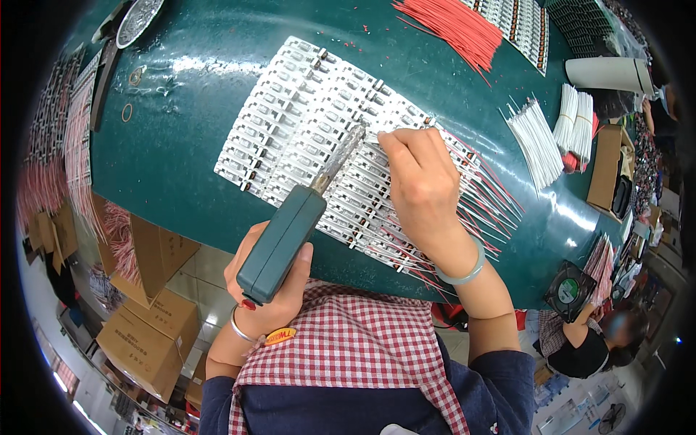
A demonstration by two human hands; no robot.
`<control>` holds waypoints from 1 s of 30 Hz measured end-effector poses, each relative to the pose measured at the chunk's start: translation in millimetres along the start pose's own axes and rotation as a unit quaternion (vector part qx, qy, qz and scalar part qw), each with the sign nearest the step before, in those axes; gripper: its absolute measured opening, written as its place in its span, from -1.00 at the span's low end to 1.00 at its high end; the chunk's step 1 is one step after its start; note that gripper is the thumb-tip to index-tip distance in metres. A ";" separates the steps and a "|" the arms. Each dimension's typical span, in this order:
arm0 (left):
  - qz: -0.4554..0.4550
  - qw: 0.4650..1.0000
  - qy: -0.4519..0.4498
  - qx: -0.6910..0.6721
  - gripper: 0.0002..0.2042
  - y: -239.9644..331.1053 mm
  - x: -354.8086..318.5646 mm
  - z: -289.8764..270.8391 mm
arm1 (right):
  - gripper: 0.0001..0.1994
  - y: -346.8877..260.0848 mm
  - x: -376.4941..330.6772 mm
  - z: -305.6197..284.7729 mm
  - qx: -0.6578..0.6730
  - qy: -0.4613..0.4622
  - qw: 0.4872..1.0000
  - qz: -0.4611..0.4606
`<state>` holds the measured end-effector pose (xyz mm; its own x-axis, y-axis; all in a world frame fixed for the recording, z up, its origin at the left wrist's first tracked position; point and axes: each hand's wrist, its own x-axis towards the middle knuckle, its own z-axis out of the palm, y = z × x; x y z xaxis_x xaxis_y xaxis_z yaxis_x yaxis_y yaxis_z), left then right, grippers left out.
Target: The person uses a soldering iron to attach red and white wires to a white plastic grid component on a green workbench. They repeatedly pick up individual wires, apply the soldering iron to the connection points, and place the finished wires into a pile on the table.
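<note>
Soldering iron [290, 225] is gripped in left hand [268, 290], long axis running near-left to far-right, tip on the white circuit-strip panel [290, 123]. Right hand [420, 181] is pinched on a wire. Green counter [188, 145] is used; cardboard boxes [145, 333] below.

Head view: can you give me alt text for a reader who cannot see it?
A person's left hand grips a green soldering iron, its tip on a white panel of small circuit boards on a dark green table. The right hand pinches a wire at the panel, where red and white wires fan out.
</note>
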<state>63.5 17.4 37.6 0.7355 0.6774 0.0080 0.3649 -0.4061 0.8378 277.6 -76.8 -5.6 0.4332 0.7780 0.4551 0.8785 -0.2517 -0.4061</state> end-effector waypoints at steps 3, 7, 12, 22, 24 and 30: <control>0.015 1.000 0.006 0.002 -0.78 1.0 2.8 2.4 | -0.71 0.7 -0.3 1.0 0.000 0.001 1.000 0.003; 0.001 1.000 0.001 -0.011 -0.80 0.4 3.4 4.4 | -0.71 1.0 -0.5 1.8 0.000 -0.003 1.000 0.002; 0.001 1.000 -0.003 -0.011 -0.82 4.0 8.3 6.0 | -0.69 0.7 -0.2 3.1 -0.009 0.001 1.000 -0.004; 0.009 1.000 0.002 0.005 -0.84 4.9 6.4 4.9 | -0.73 2.8 0.0 4.1 -0.020 0.000 0.999 -0.038; -0.009 1.000 0.014 -0.011 -0.84 4.9 3.9 4.0 | -0.73 2.2 0.3 3.8 -0.021 0.001 0.999 -0.039; -0.004 0.999 0.028 -0.033 -0.82 1.0 1.1 2.2 | -0.72 2.9 0.4 4.6 -0.025 -0.004 0.999 -0.035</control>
<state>65.9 16.4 37.3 0.6987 0.7148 0.0296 0.3316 -0.3602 0.8719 279.4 -74.5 -10.2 0.3694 0.7989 0.4747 0.9154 -0.2248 -0.3340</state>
